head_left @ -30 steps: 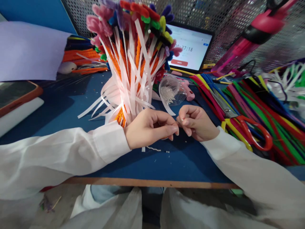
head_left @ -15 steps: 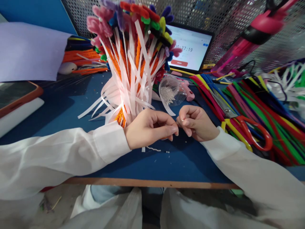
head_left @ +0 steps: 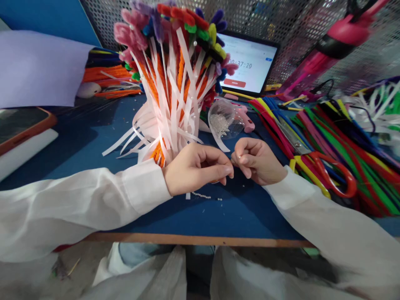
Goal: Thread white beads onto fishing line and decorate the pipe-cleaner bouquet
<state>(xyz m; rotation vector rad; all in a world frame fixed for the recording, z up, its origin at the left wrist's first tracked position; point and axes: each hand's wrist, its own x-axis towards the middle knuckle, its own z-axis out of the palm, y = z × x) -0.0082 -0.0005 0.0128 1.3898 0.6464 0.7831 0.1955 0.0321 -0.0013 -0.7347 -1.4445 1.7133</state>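
Note:
Over the desk, my left hand (head_left: 200, 166) is closed in a pinch, thumb against fingertips; what it holds is too small to make out. Facing it, nearly fingertip to fingertip, my right hand (head_left: 258, 160) pinches a tiny white bead (head_left: 239, 157) between thumb and forefinger. A short string of pearl beads (head_left: 201, 195) lies below my left hand, with loose beads (head_left: 220, 199) beside it. Behind my left hand stands a bouquet of pipe-cleaner flowers (head_left: 171, 91) with white ribbons. A clear heart-shaped container (head_left: 233, 129) of beads sits beyond my fingers.
Scissors with red and yellow handles (head_left: 339, 175) lie on bundles of pipe cleaners (head_left: 359, 154) at right. A pink glue gun (head_left: 248, 123) is behind the bead container. A tablet (head_left: 250, 62) showing a timer leans at the back. Left are a phone (head_left: 25, 125) and purple sheet (head_left: 40, 68).
Both hands hold almost the same pose and place. The tablet's timer has advanced by one second.

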